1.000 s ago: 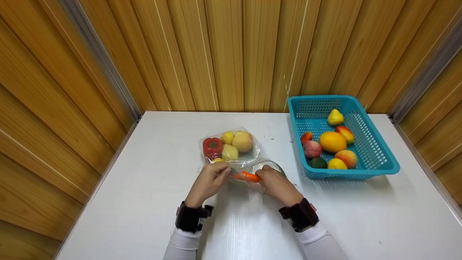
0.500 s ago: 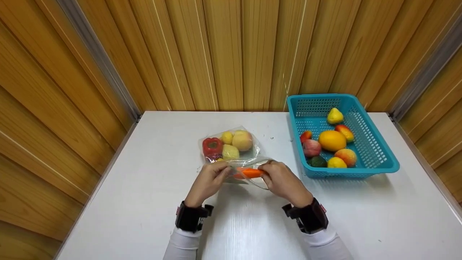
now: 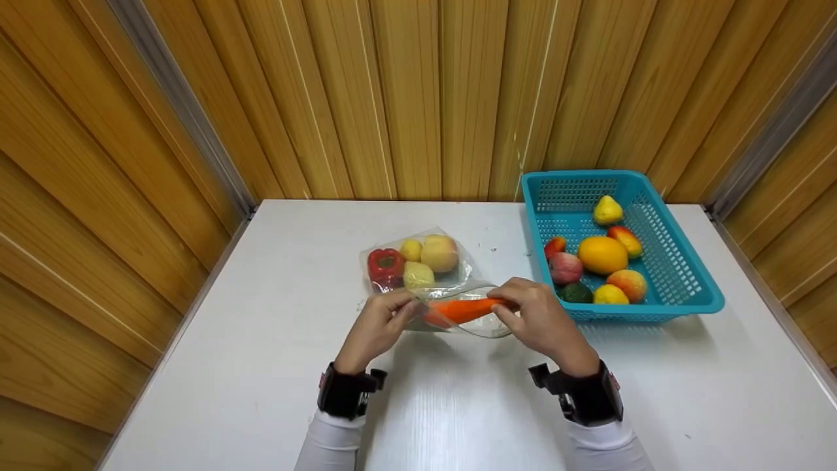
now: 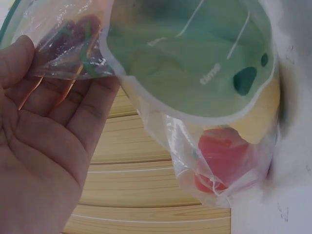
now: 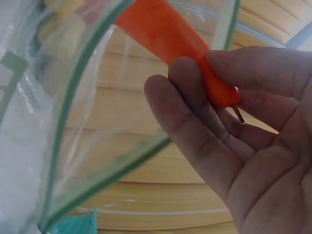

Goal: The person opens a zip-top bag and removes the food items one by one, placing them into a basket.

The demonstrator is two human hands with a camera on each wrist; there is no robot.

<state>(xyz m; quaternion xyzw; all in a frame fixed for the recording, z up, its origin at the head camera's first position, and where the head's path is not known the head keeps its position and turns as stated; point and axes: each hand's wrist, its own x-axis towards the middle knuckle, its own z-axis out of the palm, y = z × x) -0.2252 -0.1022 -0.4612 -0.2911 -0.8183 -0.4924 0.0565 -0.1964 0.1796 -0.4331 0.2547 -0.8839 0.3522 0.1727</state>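
Orange carrot: lies aslant through the mouth of the clear bag, thick part behind the film, tapered tail end outside, to the bag's right. My right hand grips that tail between thumb and fingers; a thin wisp pokes out past my grip in the right wrist view. My left hand, at the bag's near left, pinches the film by the mouth; the left wrist view shows my fingers behind the plastic. Green edge of the mouth stands parted around the carrot. Deeper in the bag: red pepper to the left, small yellow fruit and peach at the far end, pale lump nearer the mouth. Risks, as I judge them: only the narrow tip is in my grip, so a slick surface could let the carrot twist or slide loose; the edge could catch on its thick part and drag the whole bag along; should my left pinch slip, the mouth would sag shut against the carrot; a hard tug on thin film might stretch or tear it, or tip the load toward the opening. Right of the bag, well apart from the carrot: blue basket, fruit inside.
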